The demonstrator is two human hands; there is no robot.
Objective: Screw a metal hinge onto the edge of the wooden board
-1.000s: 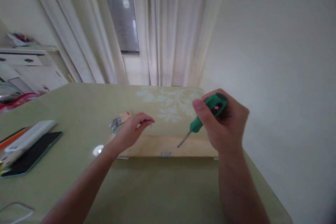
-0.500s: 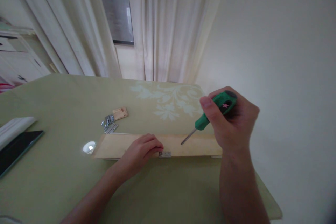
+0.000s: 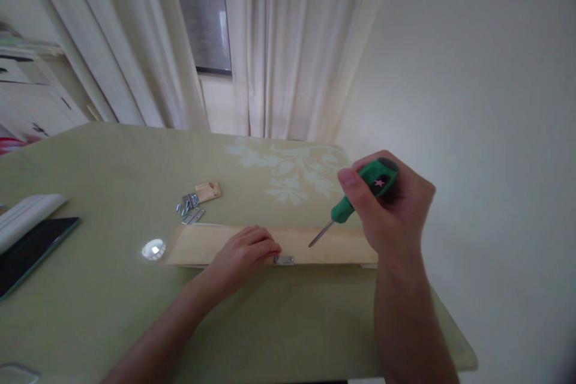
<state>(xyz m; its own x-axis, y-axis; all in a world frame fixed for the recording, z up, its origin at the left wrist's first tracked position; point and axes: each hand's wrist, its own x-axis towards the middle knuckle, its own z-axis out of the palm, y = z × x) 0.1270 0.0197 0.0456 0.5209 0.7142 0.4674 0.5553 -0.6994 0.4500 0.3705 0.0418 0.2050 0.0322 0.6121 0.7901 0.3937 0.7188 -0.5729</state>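
Observation:
My right hand (image 3: 391,210) grips a screwdriver (image 3: 365,188) with a green and black handle marked by a pink star. Its metal shaft slants down to the left, and the tip appears above a long pale wooden board (image 3: 328,243). On that board rests my left hand (image 3: 245,255), closed, its fingertips pinched together at the left end of a small metal hinge (image 3: 284,260). The hinge lies at the board's near edge. Whatever is between those fingertips is too small to make out.
Behind the board's left end lie loose screws and metal hinges (image 3: 192,215) beside a small wooden piece (image 3: 207,191). A dark flat device (image 3: 38,249) and a white object (image 3: 31,219) sit at left. A shiny clear dome (image 3: 153,249) is near the board. The green-covered table (image 3: 112,174) meets curtains behind.
The view has shifted slightly. My right hand and the screwdriver have moved a little to the left, while my left hand keeps its pinch by the hinge.

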